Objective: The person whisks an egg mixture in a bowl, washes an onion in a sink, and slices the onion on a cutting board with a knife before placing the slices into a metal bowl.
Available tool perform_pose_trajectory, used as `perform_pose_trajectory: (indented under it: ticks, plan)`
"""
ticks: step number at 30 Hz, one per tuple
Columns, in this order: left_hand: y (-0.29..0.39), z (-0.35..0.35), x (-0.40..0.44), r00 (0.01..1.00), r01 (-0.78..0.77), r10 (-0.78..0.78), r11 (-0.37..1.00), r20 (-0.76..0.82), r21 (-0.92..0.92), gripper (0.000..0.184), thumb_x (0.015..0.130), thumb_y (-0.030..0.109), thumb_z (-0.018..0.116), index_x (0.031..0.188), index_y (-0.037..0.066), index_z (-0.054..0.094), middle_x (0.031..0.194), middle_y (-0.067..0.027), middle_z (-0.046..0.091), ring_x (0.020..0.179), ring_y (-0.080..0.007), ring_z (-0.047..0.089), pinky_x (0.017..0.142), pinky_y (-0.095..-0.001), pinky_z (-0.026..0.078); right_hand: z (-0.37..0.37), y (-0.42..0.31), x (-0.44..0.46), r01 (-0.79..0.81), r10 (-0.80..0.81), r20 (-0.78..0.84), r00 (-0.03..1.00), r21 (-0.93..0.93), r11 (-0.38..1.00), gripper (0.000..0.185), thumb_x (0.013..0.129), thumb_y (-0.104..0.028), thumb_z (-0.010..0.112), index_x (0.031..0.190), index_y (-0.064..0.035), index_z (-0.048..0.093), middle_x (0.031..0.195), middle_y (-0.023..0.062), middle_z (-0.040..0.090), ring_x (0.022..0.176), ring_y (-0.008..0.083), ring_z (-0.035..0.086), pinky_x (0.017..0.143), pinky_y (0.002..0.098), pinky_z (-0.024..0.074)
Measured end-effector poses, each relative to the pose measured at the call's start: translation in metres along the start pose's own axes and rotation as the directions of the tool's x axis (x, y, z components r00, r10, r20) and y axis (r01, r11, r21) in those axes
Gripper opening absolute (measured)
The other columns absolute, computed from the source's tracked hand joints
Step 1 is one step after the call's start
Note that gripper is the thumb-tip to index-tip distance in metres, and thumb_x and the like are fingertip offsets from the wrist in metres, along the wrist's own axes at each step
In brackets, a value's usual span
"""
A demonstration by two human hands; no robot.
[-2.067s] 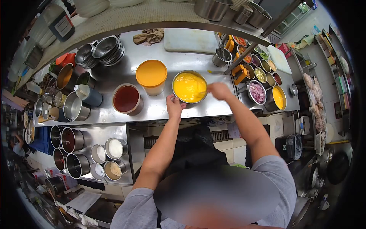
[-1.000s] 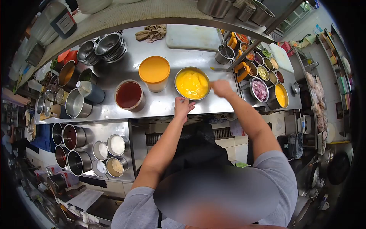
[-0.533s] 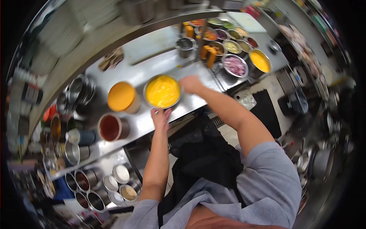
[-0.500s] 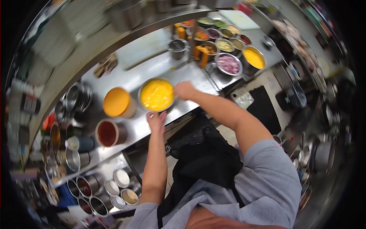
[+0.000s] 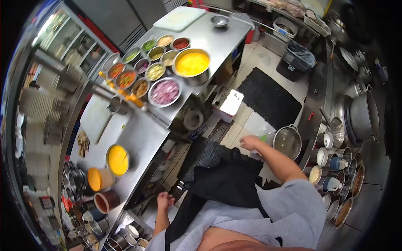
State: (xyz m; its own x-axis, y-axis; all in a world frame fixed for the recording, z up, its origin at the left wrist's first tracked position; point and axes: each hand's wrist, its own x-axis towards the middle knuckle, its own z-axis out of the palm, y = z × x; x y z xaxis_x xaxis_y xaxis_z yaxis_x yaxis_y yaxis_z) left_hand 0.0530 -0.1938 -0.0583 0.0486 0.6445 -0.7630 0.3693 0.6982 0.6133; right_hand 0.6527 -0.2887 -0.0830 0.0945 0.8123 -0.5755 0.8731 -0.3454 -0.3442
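Note:
My left hand (image 5: 165, 201) is beside my body, off the counter, its fingers curled with nothing visible in them. My right hand (image 5: 250, 143) is stretched out over the floor mat side, closed in a loose fist, and nothing shows in it. To the right of it is a large metal pot (image 5: 287, 143) with a pale inside. On the counter to the left stands a metal bowl of yellow, egg-like mixture (image 5: 117, 160), with a thin dark handle-like thing at its edge. Neither hand touches it. Beside it are an orange-filled tub (image 5: 99, 179) and a tub of dark red sauce (image 5: 106, 202).
A larger pot of yellow mixture (image 5: 191, 63), a bowl of chopped purple onion (image 5: 165, 92) and several bowls of cut vegetables crowd the far counter. A black mat (image 5: 270, 98) and a bin (image 5: 296, 59) are on the floor. Stacked pots (image 5: 364, 115) line the right side.
Both hands have left the bowl of yellow mixture. My body and view have turned right, away from the counter. My right hand has swung out toward the large pot.

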Motion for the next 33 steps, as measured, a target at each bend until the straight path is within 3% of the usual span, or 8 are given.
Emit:
perform_pose_trajectory:
  ticks: [5,9,17,23,25,26,31,33]
  plan:
    - [0.028,0.116,0.061,0.888,0.079,-0.219,0.939,0.404,0.334,0.022,0.098,0.03,0.058,0.101,0.008,0.062,0.075,0.0,0.057,0.058,-0.0114,0.051,0.049,-0.0288,0.041,0.029,0.127,-0.109,-0.321,0.325,0.125,0.937,0.672,0.667,0.036,0.092,-0.021,0.059,0.121,-0.0009,0.064,0.093,0.0144,0.07,0.077,0.0238,0.067,0.068,0.0365,0.0541]
    - [0.184,0.204,0.068,0.918,-0.311,0.117,0.806,0.379,0.503,0.03,0.097,0.028,0.059,0.115,0.003,0.062,0.082,-0.0021,0.063,0.069,-0.0132,0.058,0.062,-0.0303,0.049,-0.022,0.179,-0.139,-0.331,0.382,0.187,0.905,0.875,0.354,0.032,0.096,-0.013,0.054,0.124,0.0013,0.062,0.084,0.0102,0.07,0.065,0.0151,0.064,0.059,0.03,0.053]
    - [0.387,0.366,0.119,0.814,-0.499,0.211,0.73,0.541,0.466,0.03,0.097,0.02,0.06,0.12,0.001,0.06,0.105,-0.0088,0.067,0.092,-0.0152,0.063,0.082,-0.0305,0.051,-0.156,0.301,-0.111,-0.09,0.53,-0.292,0.796,0.808,0.582,0.033,0.094,-0.014,0.055,0.122,-0.0009,0.062,0.083,0.014,0.071,0.069,0.0198,0.068,0.066,0.0344,0.0547]
    - [0.464,0.578,0.2,0.514,-0.659,0.155,0.701,0.843,0.273,0.03,0.095,0.017,0.063,0.121,0.003,0.059,0.104,-0.0035,0.066,0.093,-0.0135,0.061,0.084,-0.0317,0.051,-0.122,0.375,-0.129,-0.385,0.575,-0.398,0.715,0.461,0.799,0.031,0.087,-0.022,0.056,0.108,-0.0056,0.07,0.094,0.0195,0.07,0.088,0.0373,0.069,0.081,0.0427,0.0545]
    - [0.515,0.653,0.215,0.403,-0.87,0.345,0.432,0.848,0.238,0.029,0.094,0.016,0.064,0.119,0.002,0.059,0.108,-0.007,0.067,0.096,-0.0158,0.063,0.085,-0.0318,0.051,-0.144,0.357,-0.149,-0.456,0.733,-0.095,0.674,0.727,0.513,0.033,0.085,-0.02,0.056,0.108,-0.0014,0.069,0.091,0.0194,0.071,0.08,0.0317,0.07,0.075,0.0413,0.0553]
    - [0.548,0.687,0.205,0.421,-0.868,0.435,0.448,0.796,0.215,0.03,0.091,0.016,0.065,0.117,0.001,0.06,0.11,-0.0132,0.066,0.099,-0.0236,0.064,0.087,-0.0348,0.05,-0.115,0.378,-0.154,-0.483,0.686,-0.088,0.723,0.645,0.592,0.03,0.086,-0.018,0.057,0.107,0.0004,0.067,0.085,0.017,0.07,0.072,0.0271,0.069,0.068,0.0397,0.055]
    - [0.681,0.833,0.232,0.149,-0.967,0.851,0.018,0.503,0.256,0.029,0.084,0.006,0.06,0.112,0.001,0.062,0.117,-0.0194,0.062,0.109,-0.039,0.059,0.096,-0.0449,0.047,-0.119,0.38,-0.185,-0.414,0.754,0.392,0.527,0.893,-0.175,0.036,0.086,-0.002,0.054,0.121,-0.0027,0.06,0.076,0.013,0.067,0.059,0.0216,0.065,0.048,0.0343,0.0486]
    - [0.704,0.881,0.261,0.276,-0.869,0.807,-0.023,0.522,0.495,0.045,0.084,0.015,0.063,0.127,0.002,0.056,0.134,-0.0235,0.054,0.125,-0.0397,0.05,0.105,-0.0499,0.04,-0.126,0.403,-0.182,-0.392,0.74,0.423,0.523,0.89,-0.232,0.04,0.087,-0.001,0.054,0.127,-0.0037,0.057,0.079,0.0148,0.068,0.059,0.0226,0.066,0.047,0.0336,0.0488]
